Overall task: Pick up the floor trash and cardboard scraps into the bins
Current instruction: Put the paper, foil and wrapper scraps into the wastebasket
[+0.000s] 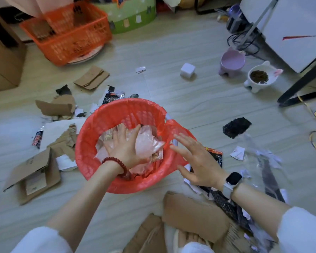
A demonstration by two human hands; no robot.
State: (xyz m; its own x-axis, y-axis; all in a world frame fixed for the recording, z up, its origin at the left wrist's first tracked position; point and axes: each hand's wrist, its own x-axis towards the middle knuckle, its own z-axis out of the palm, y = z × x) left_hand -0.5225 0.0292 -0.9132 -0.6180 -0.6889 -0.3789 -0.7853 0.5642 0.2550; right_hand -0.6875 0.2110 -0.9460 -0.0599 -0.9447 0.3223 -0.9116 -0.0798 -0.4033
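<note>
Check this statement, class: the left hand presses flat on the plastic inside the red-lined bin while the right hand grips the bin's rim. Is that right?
Not quite. The head view shows the right hand open with spread fingers, hovering beside the red-lined bin, not gripping its rim. The rest stands: the left hand presses flat on the plastic inside.

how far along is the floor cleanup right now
Early to midway. Done: the red-lined bin already holds crumpled plastic and paper. In hand: the left hand presses that trash down inside the bin, while the right hand hovers open beside the rim. Left: cardboard scraps on the left, a large cardboard piece near the feet, black wrappers and paper bits.
</note>
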